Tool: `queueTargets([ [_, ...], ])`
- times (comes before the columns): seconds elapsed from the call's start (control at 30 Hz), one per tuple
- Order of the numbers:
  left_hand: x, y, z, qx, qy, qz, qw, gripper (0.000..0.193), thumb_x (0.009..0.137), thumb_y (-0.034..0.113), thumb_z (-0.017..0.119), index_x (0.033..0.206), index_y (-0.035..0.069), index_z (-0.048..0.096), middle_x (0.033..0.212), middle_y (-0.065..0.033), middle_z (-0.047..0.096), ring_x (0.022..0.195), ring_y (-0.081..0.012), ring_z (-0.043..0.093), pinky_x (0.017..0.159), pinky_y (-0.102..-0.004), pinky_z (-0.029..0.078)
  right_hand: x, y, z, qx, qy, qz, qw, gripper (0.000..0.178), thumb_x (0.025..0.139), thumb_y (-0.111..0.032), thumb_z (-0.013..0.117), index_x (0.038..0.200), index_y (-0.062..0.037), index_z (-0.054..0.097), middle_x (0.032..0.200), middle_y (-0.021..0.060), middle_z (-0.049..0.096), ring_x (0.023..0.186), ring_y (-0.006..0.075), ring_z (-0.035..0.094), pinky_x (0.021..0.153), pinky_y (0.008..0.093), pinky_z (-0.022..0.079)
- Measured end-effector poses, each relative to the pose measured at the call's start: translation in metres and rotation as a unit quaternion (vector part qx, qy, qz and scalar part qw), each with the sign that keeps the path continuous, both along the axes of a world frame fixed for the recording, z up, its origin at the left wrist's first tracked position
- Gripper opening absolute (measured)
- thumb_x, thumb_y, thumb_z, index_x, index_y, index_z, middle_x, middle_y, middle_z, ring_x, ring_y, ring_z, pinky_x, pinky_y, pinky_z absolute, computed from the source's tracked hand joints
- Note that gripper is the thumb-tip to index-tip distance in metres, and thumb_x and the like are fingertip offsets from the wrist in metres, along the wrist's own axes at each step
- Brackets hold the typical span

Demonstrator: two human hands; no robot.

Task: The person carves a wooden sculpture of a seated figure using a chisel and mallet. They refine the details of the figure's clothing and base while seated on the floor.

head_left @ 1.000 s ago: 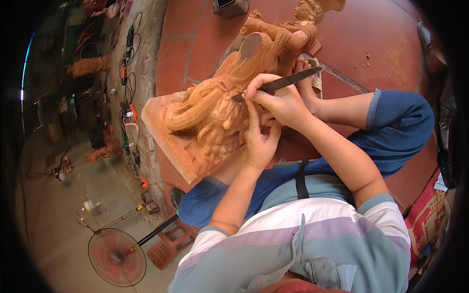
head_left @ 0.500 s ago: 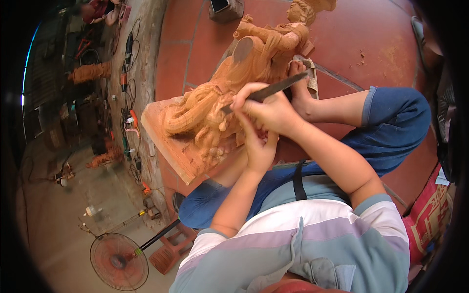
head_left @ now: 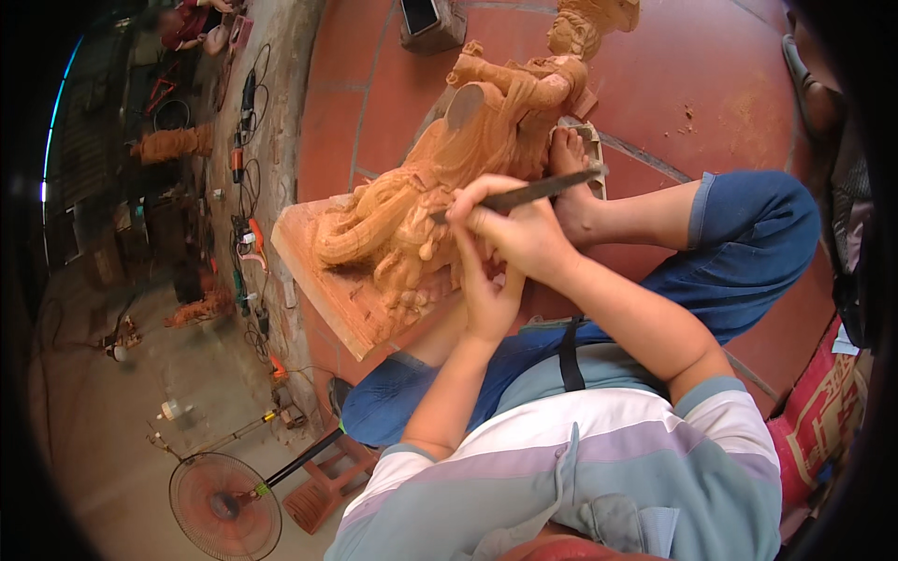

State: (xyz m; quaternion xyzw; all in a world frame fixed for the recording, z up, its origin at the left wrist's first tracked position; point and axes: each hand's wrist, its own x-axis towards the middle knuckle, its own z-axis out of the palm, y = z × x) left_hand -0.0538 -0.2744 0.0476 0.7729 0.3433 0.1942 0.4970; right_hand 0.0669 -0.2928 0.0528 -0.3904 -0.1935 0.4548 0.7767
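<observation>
In the head view, the one view there is, my wooden carving [head_left: 458,145] lies slanted on the tiled floor [head_left: 697,89] in front of me, its base toward my left and its head farther off to the right. My right hand [head_left: 524,232] pinches a dark flat chisel [head_left: 552,190], fingers closed around it, just on my side of the carving's folds. My left hand [head_left: 491,297] is beside it, index finger stretched up to meet the right fingers; whether its other fingers grip anything, I cannot tell.

Since half a second ago, the chisel has swung flatter, while its tip stays by nearly the same folds. I take that as a change of angle, with the work kept to one patch.

Counting: one carving at hand, one chisel, two hands of mine. Right of the carving's middle, one bare foot [head_left: 575,201]; beyond it, one phone [head_left: 421,12] on one block [head_left: 435,35]. Left of it and nearer me, one fan [head_left: 224,506] and one stool [head_left: 327,486].
</observation>
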Motion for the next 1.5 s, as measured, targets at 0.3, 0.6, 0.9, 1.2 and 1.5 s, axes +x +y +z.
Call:
queueTargets([
  [0.3, 0.009, 0.001, 0.003, 0.029, -0.015, 0.007, 0.999, 0.103, 0.084, 0.030, 0.067, 0.148, 0.003, -0.010, 0.137, -0.0148, 0.036, 0.122, -0.0231, 0.043, 0.101, -0.0336, 0.035, -0.007, -0.001, 0.000, 0.038, -0.161, -0.097, 0.981, 0.006, 0.083, -0.003, 0.061, 0.084, -0.0041, 0.067, 0.077, 0.0005, 0.065, 0.069, 0.0058, 0.059, 0.062, 0.0212, 0.049],
  [0.6, -0.004, 0.005, 0.001, 0.028, -0.003, 0.002, 1.000, 0.099, 0.083, 0.028, 0.067, 0.150, 0.006, -0.004, 0.135, -0.0116, 0.035, 0.119, -0.0210, 0.041, 0.098, -0.0311, 0.035, 0.005, 0.004, 0.012, -0.005, -0.060, -0.028, 0.998, 0.006, 0.083, 0.001, 0.059, 0.083, -0.0019, 0.064, 0.082, 0.0006, 0.063, 0.077, 0.0087, 0.058, 0.067, 0.0230, 0.049],
  [0.9, 0.008, -0.010, 0.083, -0.109, -0.016, -0.001, 0.994, 0.009, 0.082, -0.004, 0.064, 0.088, 0.000, 0.068, 0.085, -0.0112, 0.069, 0.067, -0.0116, 0.067, 0.054, -0.0216, 0.049, 0.010, 0.017, -0.002, -0.002, -0.103, -0.004, 0.995, 0.004, 0.082, -0.005, 0.067, 0.082, -0.0019, 0.064, 0.083, 0.0042, 0.066, 0.083, 0.0111, 0.061, 0.079, 0.0267, 0.050],
  [1.2, 0.012, -0.009, 0.234, 0.114, -0.591, -0.285, 0.746, 0.048, 0.096, 0.034, 0.047, 0.143, 0.024, 0.036, 0.149, 0.0040, 0.033, 0.134, -0.0218, 0.034, 0.100, -0.0414, 0.036, 0.007, 0.020, -0.003, 0.057, -0.053, 0.012, 0.997, 0.004, 0.085, -0.004, 0.064, 0.086, -0.0041, 0.060, 0.086, -0.0012, 0.061, 0.083, 0.0079, 0.057, 0.076, 0.0231, 0.046],
  [1.5, 0.024, -0.018, 0.239, 0.274, -0.543, -0.187, 0.772, 0.046, 0.097, 0.032, 0.044, 0.141, 0.020, 0.037, 0.148, 0.0007, 0.034, 0.133, -0.0228, 0.034, 0.101, -0.0422, 0.034, 0.004, 0.021, -0.006, 0.070, -0.114, -0.004, 0.991, 0.004, 0.082, -0.003, 0.065, 0.086, -0.0037, 0.064, 0.084, -0.0012, 0.064, 0.082, 0.0076, 0.058, 0.075, 0.0240, 0.047],
])
